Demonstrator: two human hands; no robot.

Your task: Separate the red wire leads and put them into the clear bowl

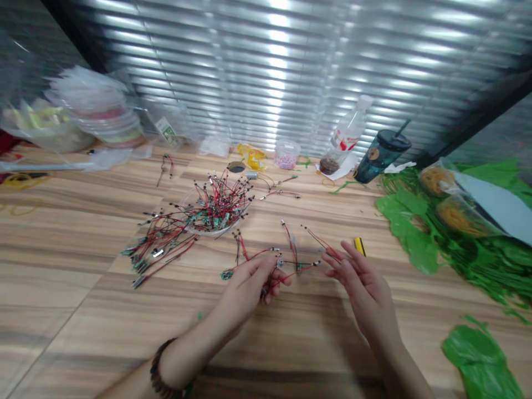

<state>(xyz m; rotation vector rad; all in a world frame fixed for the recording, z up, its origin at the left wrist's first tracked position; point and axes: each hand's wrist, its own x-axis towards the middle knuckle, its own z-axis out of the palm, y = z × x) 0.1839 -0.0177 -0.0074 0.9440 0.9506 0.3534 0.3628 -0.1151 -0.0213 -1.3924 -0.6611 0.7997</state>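
The left hand (251,277) has its fingers closed in a narrow pinch on thin red-and-black wired pieces (291,274); blur hides how many. The right hand (366,277), thumb and fingertips close together, lightly holds a slender red-and-black wire pair (322,242) whose free ends point toward the back of the wood-grain tabletop (291,354). More wired pieces lie between and just beyond the hands, so a lifted lead could hook a neighbour and drag it along; a hard tug on a snag might strain a joint at a small green board (226,275). The round clear plastic bowl (216,234) is heaped high, and a sleeve or wrist brushing the protruding leads could spill or tangle them. In count: 2 hands, 1 heaped bowl, 1 loose pile of wired pieces (162,244) against its left side, 1 small yellow-and-black block (359,246), 1 clear bottle with a red-and-white label (344,138), 1 dark teal lidded cup (380,158) and 1 clear tub of pink beads (286,156). The heaped pieces overlap too much to count.
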